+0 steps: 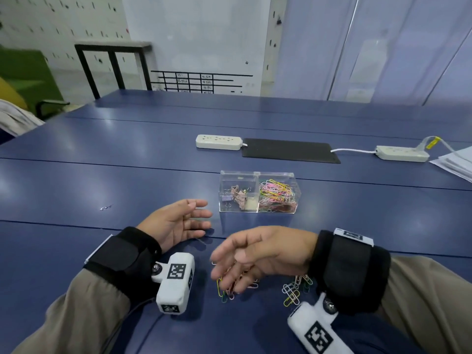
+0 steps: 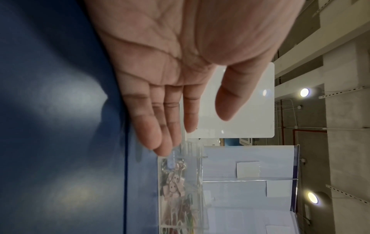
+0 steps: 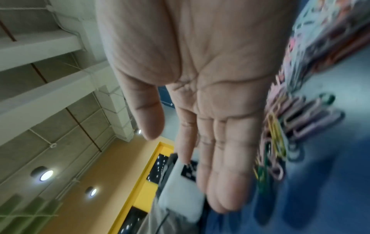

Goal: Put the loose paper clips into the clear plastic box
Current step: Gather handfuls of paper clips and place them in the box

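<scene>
Head view: loose clips [image 1: 238, 283] lie in a coloured pile on the blue table [image 1: 102, 175], near edge, under and beside my right hand [image 1: 258, 254]. A smaller bunch [image 1: 296, 288] sits just right of it, by my right wrist strap. Box [image 1: 258, 192] stands further out, centre, lid off as far as I can tell; right compartment heaped with clips, left compartment holds a few binder clips [image 1: 236, 194].

Right hand hangs over the pile, palm turned inward, fingers [image 3: 226, 174] straight and relaxed, grasping nothing. Right wrist view is blurred; clips show just beside the little-finger edge, and I cannot tell whether they touch.

Left hand [image 1: 178, 223] rests on its edge on the table, left of the box and near it, palm facing right, fingers loose and released. Left wrist view: fingertips [image 2: 158, 142] end just short of the box corner [image 2: 180, 190].

Beyond the box: black mat [image 1: 288, 150], a power strip [image 1: 218, 142] at its left end, another [image 1: 402, 153] to the right, papers [image 1: 457, 162] at far right.
</scene>
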`<state>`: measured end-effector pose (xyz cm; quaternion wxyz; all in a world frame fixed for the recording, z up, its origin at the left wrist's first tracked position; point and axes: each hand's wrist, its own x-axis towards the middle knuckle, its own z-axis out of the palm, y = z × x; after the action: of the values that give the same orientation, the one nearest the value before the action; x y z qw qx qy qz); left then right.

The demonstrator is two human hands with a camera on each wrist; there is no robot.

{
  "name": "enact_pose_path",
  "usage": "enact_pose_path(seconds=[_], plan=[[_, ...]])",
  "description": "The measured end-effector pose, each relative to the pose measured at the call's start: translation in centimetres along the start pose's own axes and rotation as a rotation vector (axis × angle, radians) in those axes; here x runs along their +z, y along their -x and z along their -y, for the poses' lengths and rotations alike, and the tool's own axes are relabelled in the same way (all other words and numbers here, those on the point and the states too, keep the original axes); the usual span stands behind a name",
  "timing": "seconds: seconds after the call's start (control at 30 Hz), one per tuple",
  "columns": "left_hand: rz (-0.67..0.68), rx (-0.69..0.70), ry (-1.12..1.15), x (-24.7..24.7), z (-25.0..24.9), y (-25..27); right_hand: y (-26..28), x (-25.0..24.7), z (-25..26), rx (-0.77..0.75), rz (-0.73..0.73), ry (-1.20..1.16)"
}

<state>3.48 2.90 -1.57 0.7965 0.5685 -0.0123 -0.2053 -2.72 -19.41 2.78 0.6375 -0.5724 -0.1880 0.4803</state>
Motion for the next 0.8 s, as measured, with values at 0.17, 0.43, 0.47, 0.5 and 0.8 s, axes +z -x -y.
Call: enact_pose_path(seconds=[0.17,0.43,0.47,0.5,0.8], plan=[[-0.039,0.043,0.017,-1.4,-0.1,-0.1,-2.8,1.0,-1.4,0.133,0.094,0.036],[-0.001,0.043,0.009,-0.8,0.1,-0.7,3.4,-4.4,1.8,-0.045,-0.297,0.065],[0.001,0.042,0.008,-0.6,0.1,-0.7,4.2,-4.9,2.4,-0.052,-0.364,0.199],[0.004,0.041,0.007,-0.4,0.2,-0.7,4.7,-5.5,2.8,-0.039,-0.43,0.401],[0.006,0.046,0.011,0.5,0.9,-0.3,2.5,-6.2,2.2,0.163,-0.415,1.015]])
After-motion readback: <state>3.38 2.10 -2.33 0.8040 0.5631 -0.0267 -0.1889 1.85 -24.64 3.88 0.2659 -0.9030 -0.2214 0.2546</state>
